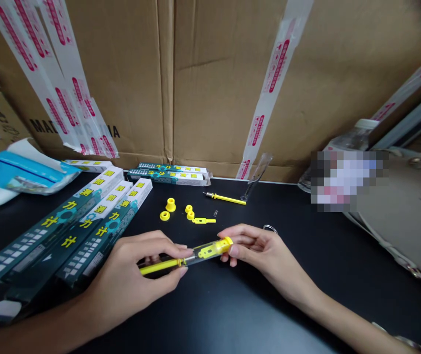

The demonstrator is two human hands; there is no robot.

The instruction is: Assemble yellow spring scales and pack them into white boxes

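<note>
A clear tubular spring scale (206, 251) is held level between both hands above the black table. Inside the tube a yellow flat piece and a metal spring section show, and a yellow rod runs back under my left palm. My left hand (132, 270) grips the tube's left part between thumb and fingers. At the other end, my right hand (252, 246) pinches the yellow cap (225, 244). Beyond the hands lie yellow collars (171, 204), a yellow flat tab (205, 221), a small loose spring (215, 213), a yellow rod (228, 198) and a clear tube (258, 174).
Long green and white boxes (85, 221) lie at the left, with more boxes (169, 174) at the back. A blue packet (26, 169) sits far left. At the right are a plastic bottle (353, 140) and a beige bag (405, 211). Large cartons (213, 88) wall the rear.
</note>
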